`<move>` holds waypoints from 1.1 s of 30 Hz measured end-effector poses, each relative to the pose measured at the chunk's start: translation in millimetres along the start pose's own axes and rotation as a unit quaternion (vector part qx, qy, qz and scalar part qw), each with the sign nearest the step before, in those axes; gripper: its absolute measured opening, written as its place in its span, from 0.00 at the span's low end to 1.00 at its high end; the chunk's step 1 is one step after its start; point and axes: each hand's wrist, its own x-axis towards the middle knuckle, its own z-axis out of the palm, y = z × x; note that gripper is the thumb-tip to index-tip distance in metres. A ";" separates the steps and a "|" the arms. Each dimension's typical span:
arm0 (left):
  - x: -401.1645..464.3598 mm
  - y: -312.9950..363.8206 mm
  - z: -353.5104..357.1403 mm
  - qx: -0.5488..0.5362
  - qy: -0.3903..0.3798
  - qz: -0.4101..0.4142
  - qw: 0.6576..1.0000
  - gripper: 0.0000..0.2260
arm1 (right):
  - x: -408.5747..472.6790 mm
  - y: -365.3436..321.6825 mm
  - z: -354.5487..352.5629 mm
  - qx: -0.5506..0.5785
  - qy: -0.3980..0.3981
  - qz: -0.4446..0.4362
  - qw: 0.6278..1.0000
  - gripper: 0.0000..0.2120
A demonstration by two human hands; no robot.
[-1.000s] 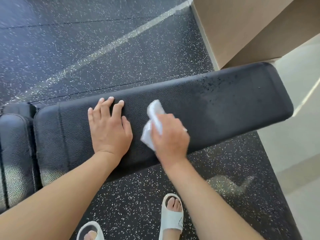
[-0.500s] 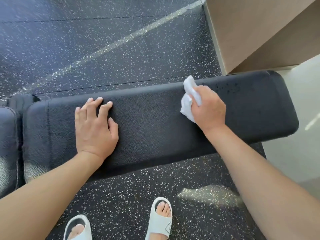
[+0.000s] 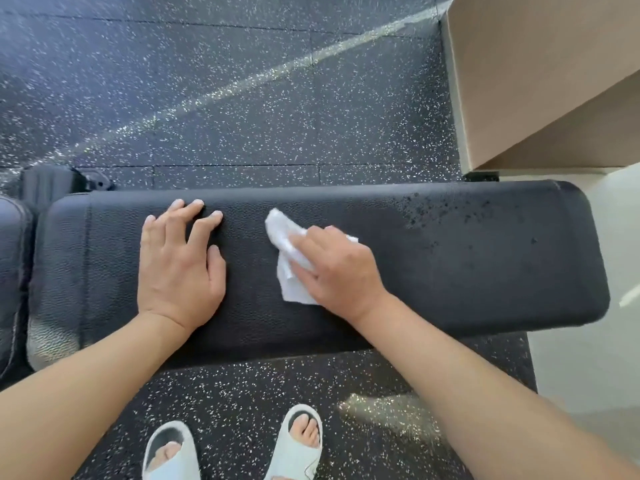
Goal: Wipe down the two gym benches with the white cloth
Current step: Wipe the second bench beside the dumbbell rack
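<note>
The white cloth [image 3: 289, 261] is a small crumpled wad, creased and folded over itself, with one rumpled corner poking out past the fingertips and a flatter flap showing below the palm. It lies on the middle of the black padded counter [image 3: 467, 265], pressed down under the right hand [image 3: 337, 268], whose fingers curl over it and pin it to the pad. The left hand [image 3: 180, 261] rests flat on the same pad just to the left of the cloth, fingers spread, holding nothing. The counter has a pebbled black cover; dark droplet specks dot its far right part. A second black pad [image 3: 14, 271] butts against its left end. Below, two feet in white slides [image 3: 298, 441] stand on the speckled floor [image 3: 225, 98].
</note>
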 end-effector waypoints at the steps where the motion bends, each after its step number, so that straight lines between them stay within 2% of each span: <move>1: 0.2 -0.2 0.1 -0.001 0.002 -0.002 1.000 0.21 | 11.1 21.7 -5.6 -0.003 0.011 0.038 0.999 0.09; 5: 0.2 -0.2 2.8 -0.005 0.009 0.001 1.000 0.21 | 61.8 55.1 -9.2 -0.001 -0.011 0.183 0.983 0.10; 9: -1.1 -2.7 1.9 -0.008 0.007 0.003 1.000 0.21 | 81.5 14.5 5.0 -0.022 -0.011 0.243 0.970 0.09; 12: -1.3 -1.4 -0.4 -0.017 -0.001 -0.004 1.000 0.21 | 66.9 -48.1 17.7 0.000 -0.001 0.204 0.979 0.11; 15: -0.3 1.8 -3.4 -0.030 -0.009 -0.013 0.999 0.21 | 16.5 -93.7 12.8 0.023 -0.032 0.102 0.994 0.07; 17: 0.5 2.7 -5.0 -0.033 -0.012 -0.013 0.999 0.21 | -28.1 -85.2 -1.7 0.019 -0.065 0.043 0.997 0.05; 20: 0.1 2.4 -7.8 -0.033 -0.011 -0.014 0.999 0.21 | -69.2 -39.3 -35.7 -0.004 -0.090 0.002 0.996 0.08; 22: -0.4 1.8 -8.8 -0.030 -0.015 -0.015 0.999 0.21 | -64.7 -6.3 -48.2 -0.044 -0.091 0.038 0.994 0.09; 25: -1.9 1.6 -9.9 -0.025 -0.017 -0.012 0.999 0.21 | -10.3 22.1 -39.0 -0.039 -0.087 0.230 0.969 0.13; 27: -1.3 2.8 -11.8 -0.026 -0.020 -0.011 0.999 0.21 | 34.5 19.0 -18.6 -0.028 -0.057 0.286 0.956 0.12; 30: -1.8 5.8 -15.8 -0.026 -0.033 -0.018 0.999 0.21 | 73.7 -29.9 9.3 -0.012 -0.036 0.234 0.971 0.12; 33: -0.9 8.5 -20.1 -0.037 -0.052 -0.026 0.998 0.22 | 47.2 -80.8 16.4 -0.003 -0.032 0.144 0.989 0.10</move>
